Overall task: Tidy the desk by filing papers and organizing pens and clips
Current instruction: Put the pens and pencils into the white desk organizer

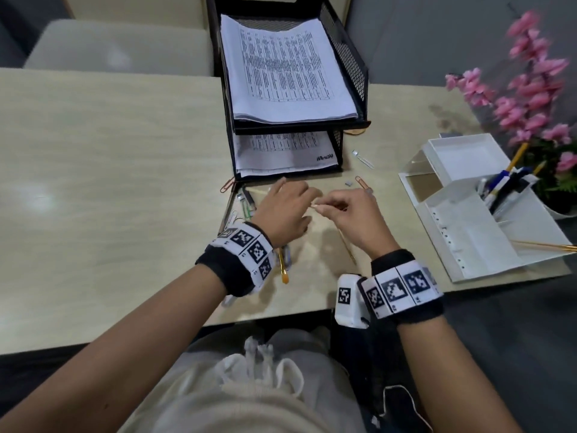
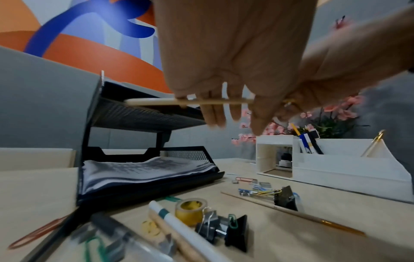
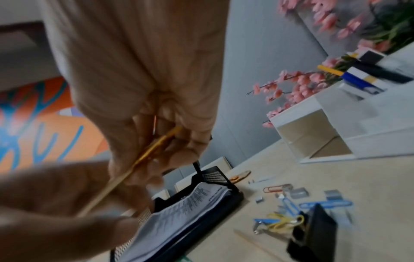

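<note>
Pale wood desk (image 1: 109, 145), grey wall, pink flowers (image 1: 530, 89) at two o'clock. Black tray (image 1: 352, 57) with papers (image 1: 287, 70) at twelve. Both hands, left hand (image 1: 285, 210) and right hand (image 1: 356, 214), pinch one thin brush (image 2: 179, 102) above loose clips (image 3: 325, 203); only the wrist views show an orange-blue mural (image 2: 89, 44).

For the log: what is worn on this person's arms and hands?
Both forearms are bare, with no sleeves or gloves. The left wrist has a black fabric band wrapped with a white strip of square black-and-white coded markers. The right wrist wears the same kind of band, and a white box-shaped unit with its own marker sits beside it.
</note>
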